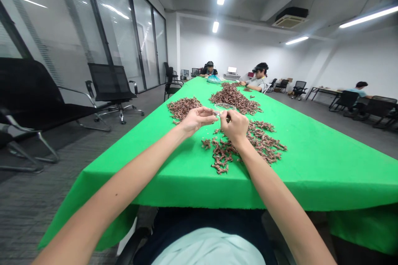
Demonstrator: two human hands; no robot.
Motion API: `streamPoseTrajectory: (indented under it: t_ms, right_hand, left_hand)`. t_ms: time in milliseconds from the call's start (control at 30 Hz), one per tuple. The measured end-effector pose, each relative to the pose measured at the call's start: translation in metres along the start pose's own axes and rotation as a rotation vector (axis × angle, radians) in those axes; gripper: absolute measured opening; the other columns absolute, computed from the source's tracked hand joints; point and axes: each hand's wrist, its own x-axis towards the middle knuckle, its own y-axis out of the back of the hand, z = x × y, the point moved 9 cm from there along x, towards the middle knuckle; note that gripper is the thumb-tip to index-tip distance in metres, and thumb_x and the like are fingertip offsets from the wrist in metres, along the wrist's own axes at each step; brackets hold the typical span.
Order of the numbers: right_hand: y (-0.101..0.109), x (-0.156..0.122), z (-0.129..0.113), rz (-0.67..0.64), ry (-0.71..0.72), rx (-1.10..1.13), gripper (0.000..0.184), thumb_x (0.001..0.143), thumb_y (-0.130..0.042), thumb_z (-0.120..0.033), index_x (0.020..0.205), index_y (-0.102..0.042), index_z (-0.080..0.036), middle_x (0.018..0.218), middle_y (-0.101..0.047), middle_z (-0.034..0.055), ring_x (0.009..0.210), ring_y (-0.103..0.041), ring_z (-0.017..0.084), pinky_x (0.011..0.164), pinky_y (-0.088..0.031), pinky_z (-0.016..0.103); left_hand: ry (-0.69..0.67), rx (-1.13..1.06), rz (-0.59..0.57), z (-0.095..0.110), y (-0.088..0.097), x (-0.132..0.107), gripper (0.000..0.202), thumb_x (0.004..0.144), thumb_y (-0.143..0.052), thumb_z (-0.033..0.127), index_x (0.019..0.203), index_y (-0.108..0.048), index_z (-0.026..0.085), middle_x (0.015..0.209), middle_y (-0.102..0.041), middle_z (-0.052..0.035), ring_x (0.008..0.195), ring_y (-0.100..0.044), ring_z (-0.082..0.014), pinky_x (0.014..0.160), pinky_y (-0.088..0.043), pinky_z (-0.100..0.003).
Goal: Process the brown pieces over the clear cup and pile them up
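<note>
My left hand [199, 119] is closed in a pinch, with a small brown knobbly piece [215, 112] at its fingertips. Facing it, my right hand [235, 127] is wrapped round a small hand tool [229, 118] with a dark handle and a shiny metal tip. The tip meets the piece between the two hands; the tool's exact kind is hard to make out. Under and beyond my right hand spreads a loose pile of similar brown pieces [264, 143]. A clear round dish [225, 106] stands just behind my hands, partly covered by them.
A green cloth [311, 153] covers the long table. A big brown heap [234, 97] and a smaller heap [183, 107] lie farther off. Two people sit at the far end near a blue plastic bag [213, 79]. Black chairs [112, 85] line the left.
</note>
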Motion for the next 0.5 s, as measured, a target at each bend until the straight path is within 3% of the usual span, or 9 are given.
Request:
streamPoseTrajectory:
  t_ms: [233,500]
  right_hand:
    - [0.001,0.002,0.016,-0.006,-0.098,0.154,0.037,0.096,-0.044,-0.031,0.063,-0.054,-0.020,0.062,-0.058,0.0015,0.056,-0.045,0.013,0.060,-0.028,0.029]
    - [-0.002,0.003,0.027,-0.020,-0.207,0.265,0.040,0.095,-0.042,-0.035,0.058,-0.048,-0.021,0.053,-0.049,-0.0012,0.051,-0.039,0.013,0.057,-0.027,0.029]
  left_hand:
    - [-0.009,0.064,-0.048,-0.002,0.000,0.000,0.042,0.062,-0.092,0.012,0.098,-0.070,0.011,0.104,-0.078,-0.0117,0.097,-0.075,-0.0226,0.096,-0.054,-0.039]
    - [-0.086,0.188,-0.100,0.003,-0.005,0.000,0.032,0.061,-0.087,0.010,0.090,-0.073,0.012,0.098,-0.078,-0.0113,0.098,-0.072,-0.0202,0.098,-0.050,-0.038]
